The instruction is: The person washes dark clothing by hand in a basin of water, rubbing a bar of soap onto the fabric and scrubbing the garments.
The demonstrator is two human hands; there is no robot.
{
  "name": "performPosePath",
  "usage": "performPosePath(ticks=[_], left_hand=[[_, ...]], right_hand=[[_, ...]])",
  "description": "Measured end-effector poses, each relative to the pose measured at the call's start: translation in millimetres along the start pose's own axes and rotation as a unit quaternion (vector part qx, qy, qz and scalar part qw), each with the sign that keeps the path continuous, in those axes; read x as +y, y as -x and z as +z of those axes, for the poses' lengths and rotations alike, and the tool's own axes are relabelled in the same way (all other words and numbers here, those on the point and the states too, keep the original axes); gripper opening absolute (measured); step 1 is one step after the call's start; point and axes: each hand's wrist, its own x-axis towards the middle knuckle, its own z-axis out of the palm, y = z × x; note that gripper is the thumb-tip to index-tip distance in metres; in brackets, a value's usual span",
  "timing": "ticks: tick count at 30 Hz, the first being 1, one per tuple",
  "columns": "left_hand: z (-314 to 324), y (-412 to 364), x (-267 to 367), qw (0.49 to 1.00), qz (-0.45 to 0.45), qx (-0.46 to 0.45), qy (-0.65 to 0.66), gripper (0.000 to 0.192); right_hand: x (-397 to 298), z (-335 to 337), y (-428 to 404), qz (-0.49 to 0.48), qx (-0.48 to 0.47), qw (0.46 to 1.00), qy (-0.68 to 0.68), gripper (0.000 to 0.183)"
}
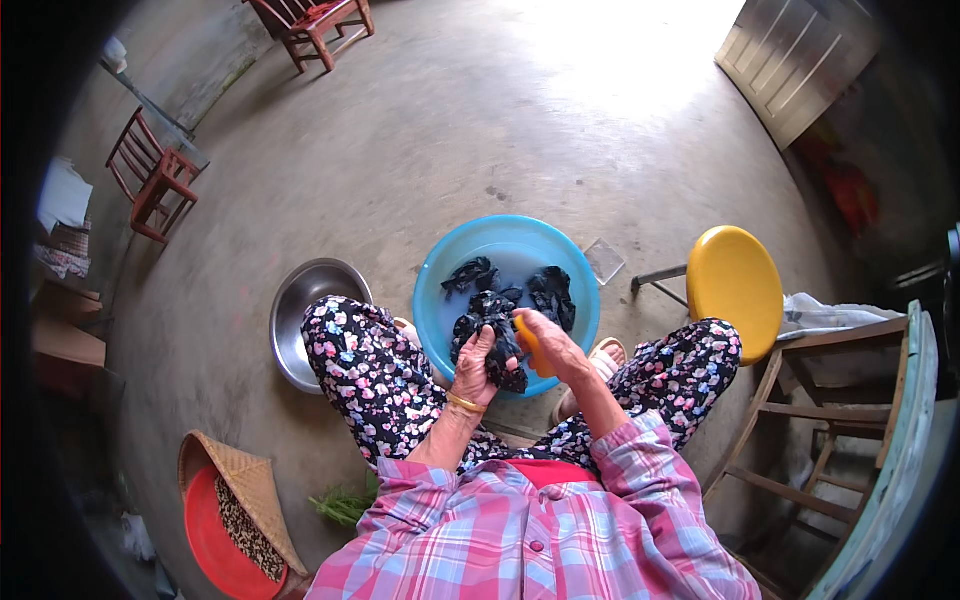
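A blue plastic basin (510, 229) with cloudy water stands on the floor between my feet. My left hand (475, 367) grips a bunch of wet dark patterned cloth (504, 360) above the basin's near side. Closed around an orange-yellow object (534, 349), possibly a brush or a bar of soap, my right hand (555, 346) is against or just beside that cloth. Part of the object is hidden by the fingers. More dark cloth (551, 296) lies in the water on the right, and another dark piece (472, 276) at the upper left.
A steel basin (289, 300) stands by my left knee. At the right are a yellow round stool (733, 292) and a wooden frame (806, 409). A clear flat piece (604, 261) lies beside the blue basin. A red tray (206, 540) of beans or seeds and a woven conical hat (247, 480) are lower left.
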Motion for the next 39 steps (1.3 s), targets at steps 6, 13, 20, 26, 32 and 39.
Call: performPosePath(ticks=[6, 13, 20, 26, 32, 39], left_hand=[[-23, -18, -17, 0.950, -0.098, -0.106, 0.278, 0.023], [-22, -8, -18, 0.956, 0.160, -0.141, -0.203, 0.037], [-37, -6, -4, 0.972, -0.045, -0.220, -0.063, 0.037], [-31, -8, -4, 0.956, -0.130, -0.229, 0.130, 0.044], [-2, 1, 10, 0.987, -0.120, -0.094, 0.045, 0.027], [-13, -7, 3, 0.997, -0.040, -0.039, 0.050, 0.026]], right_hand=[[-20, 6, 5, 0.056, 0.107, 0.993, 0.003, 0.052], [-99, 63, 16, -0.248, 0.080, 0.849, 0.460, 0.061], [-79, 50, -8, 0.010, 0.038, 0.924, 0.382, 0.052], [-27, 10, -7, 0.194, 0.063, 0.966, -0.161, 0.042], [-54, 9, 10, 0.091, 0.119, 0.958, -0.246, 0.043], [-54, 21, 8, -0.023, 0.173, 0.984, -0.045, 0.034]])
